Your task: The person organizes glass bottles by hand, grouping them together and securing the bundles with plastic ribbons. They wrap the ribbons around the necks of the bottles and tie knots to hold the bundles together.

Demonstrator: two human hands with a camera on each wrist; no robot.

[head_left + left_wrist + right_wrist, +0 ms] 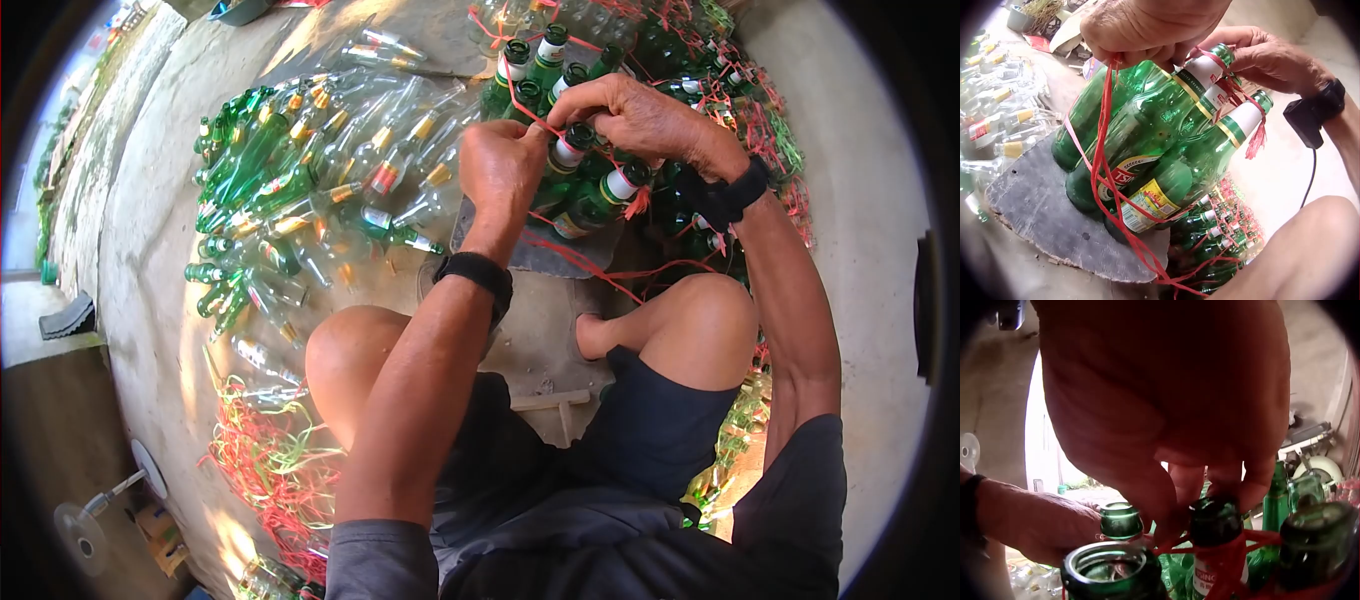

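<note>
A cluster of green glass bottles (1141,131) with white neck labels stands upright on a dark, worn board (1054,212). Red plastic twine (1104,125) runs around the bottle necks and hangs in loose strands down their sides. Above the near-left bottles, my left hand (503,165) grips the twine in curled fingers, and strands drop from beneath it in the left wrist view. My right hand (640,115) arches over the necks, its thumb and forefinger pinching twine close to the left hand. In the right wrist view, its fingers come down around a dark bottle mouth (1215,519); their tips are partly hidden.
Loose clear and green bottles (380,150) lie piled on the floor to the left. More bottles bound with red twine (715,80) stand at the right. A tangle of red and green twine (280,450) lies lower left, near a fan (90,535). Bent knees flank the board.
</note>
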